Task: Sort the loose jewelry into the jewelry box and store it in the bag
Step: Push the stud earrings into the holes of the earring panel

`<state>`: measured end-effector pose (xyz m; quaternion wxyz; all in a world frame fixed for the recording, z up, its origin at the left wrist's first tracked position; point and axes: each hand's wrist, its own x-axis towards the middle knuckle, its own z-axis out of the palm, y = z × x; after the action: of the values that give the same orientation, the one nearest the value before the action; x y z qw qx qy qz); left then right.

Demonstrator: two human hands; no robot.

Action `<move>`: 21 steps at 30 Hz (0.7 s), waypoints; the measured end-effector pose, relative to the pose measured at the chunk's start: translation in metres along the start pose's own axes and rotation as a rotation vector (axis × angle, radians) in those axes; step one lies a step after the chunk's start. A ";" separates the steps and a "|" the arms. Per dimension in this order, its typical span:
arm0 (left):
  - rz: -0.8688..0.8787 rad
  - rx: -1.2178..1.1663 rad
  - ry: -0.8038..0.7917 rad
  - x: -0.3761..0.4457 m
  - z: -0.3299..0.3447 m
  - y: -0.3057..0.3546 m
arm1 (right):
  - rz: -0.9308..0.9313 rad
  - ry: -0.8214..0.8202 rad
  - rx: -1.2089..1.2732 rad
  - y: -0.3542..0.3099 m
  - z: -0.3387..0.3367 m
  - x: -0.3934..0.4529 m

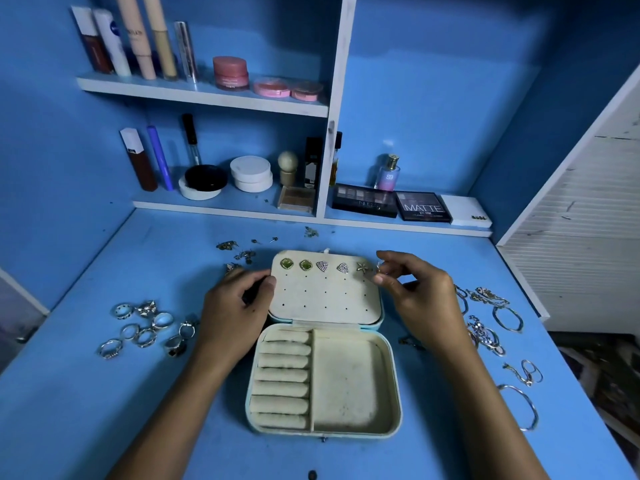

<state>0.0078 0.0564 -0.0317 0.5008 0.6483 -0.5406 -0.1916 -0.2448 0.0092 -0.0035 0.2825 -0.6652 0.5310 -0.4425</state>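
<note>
Looks like a dressing/vanity corner in someone's home. Blue desk point(104, 341) with built-in white-edged shelves point(204, 95) up past the hands, loaded with makeup: foundation tubes point(135, 36), pink jars point(230, 72), powder compacts point(251, 173), a perfume bottle point(388, 172), and eyeshadow palettes point(423, 206) (one reads MATTE). Rings point(145, 327) are scattered left of the left hand point(239, 306).

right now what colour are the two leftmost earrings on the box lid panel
Green stones in gold-toned settings, clearest in the head view.
</note>
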 end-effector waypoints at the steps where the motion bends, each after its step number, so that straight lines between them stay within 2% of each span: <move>1: 0.002 0.000 0.001 0.000 0.000 0.000 | 0.021 0.000 0.012 0.001 -0.001 -0.002; 7: -0.004 -0.007 0.008 -0.001 0.000 0.002 | 0.076 -0.005 0.084 0.000 -0.005 -0.009; 15: -0.002 -0.066 0.005 -0.003 -0.001 0.005 | -0.027 0.011 0.064 -0.004 0.004 -0.012; 21: 0.012 -0.068 0.006 -0.003 -0.001 0.006 | -0.012 0.039 0.088 -0.003 0.007 -0.010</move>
<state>0.0046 0.0606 -0.0267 0.5251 0.6283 -0.5362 -0.2049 -0.2373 0.0193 -0.0072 0.2985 -0.6465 0.5126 -0.4798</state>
